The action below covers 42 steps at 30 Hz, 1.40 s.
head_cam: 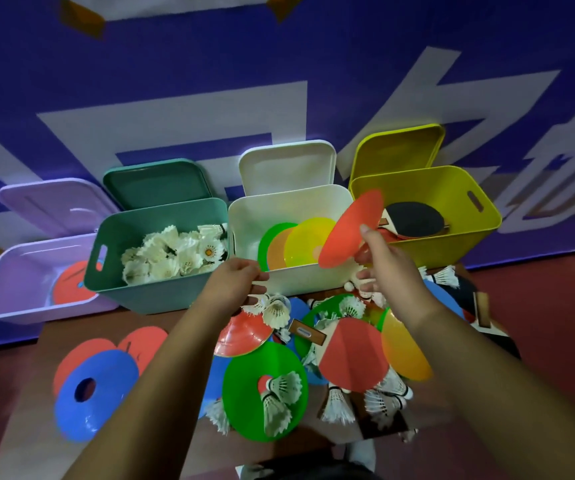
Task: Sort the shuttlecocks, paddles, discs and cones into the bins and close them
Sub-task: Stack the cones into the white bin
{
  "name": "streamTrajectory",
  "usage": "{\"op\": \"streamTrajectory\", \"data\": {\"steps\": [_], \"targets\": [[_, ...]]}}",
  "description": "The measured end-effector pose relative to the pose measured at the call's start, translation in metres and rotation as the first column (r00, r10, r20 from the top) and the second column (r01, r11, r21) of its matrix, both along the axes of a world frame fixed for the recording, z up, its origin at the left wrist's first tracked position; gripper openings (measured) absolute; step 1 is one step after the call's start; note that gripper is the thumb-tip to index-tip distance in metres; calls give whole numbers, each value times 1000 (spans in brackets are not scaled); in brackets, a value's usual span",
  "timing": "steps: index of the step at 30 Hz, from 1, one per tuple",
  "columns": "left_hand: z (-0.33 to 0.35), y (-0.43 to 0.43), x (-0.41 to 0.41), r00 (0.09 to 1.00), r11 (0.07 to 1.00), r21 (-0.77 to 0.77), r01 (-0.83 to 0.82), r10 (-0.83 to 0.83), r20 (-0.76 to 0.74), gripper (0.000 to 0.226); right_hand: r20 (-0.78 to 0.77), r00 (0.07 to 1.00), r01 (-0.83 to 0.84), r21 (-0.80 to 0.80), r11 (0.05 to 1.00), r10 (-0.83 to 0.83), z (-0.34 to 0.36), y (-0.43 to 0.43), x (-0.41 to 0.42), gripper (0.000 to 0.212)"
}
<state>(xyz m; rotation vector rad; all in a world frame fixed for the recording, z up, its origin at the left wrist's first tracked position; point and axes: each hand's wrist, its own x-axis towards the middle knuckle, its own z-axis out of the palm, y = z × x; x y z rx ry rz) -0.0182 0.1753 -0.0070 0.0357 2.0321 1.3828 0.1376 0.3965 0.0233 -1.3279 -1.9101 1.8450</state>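
Your right hand (381, 258) pinches a red disc (350, 228), tilted above the white bin (244, 220), which holds other discs. Your left hand (236, 282), fingers loosely curled, touches that bin's near rim. Shuttlecocks (277, 311) crowd just below; the teal bin (113, 233) stands adjacent.

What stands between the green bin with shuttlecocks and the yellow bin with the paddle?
In the head view, the white bin stands between the green bin and the yellow bin. It holds flat discs, and its lid is open.
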Motion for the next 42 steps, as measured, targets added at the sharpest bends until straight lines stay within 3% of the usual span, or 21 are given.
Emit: {"op": "streamTrajectory", "data": {"steps": [4,10,19,25,33,39,42], "targets": [[-6,-25,-1,994,995,20,-98,97,49,20,-122,991,28,-197,980,-52,-6,7,-31,54],[-11,-63,3,985,985,-31,-173,173,0,15,116,976,-196,92,976,185,-24,-18,-49,29],[-35,-135,3,944,942,-66,-328,330,16,21,113,863,-499,42,865,492,-57,-99,-73,18],[-61,-197,7,876,877,-104,-469,477,72,22,178,716,-693,65,718,675,-73,-155,-96,20],[-89,-275,21,806,803,-213,-556,584,96,20,315,521,-853,142,503,794,-89,-218,-121,23],[-106,-313,22,808,784,-284,-552,587,49,17,370,415,-909,139,392,831,-100,-257,-140,24],[-116,-327,13,832,779,-353,-518,555,5,30,375,395,-918,143,369,839,-109,-277,-148,20]]}}
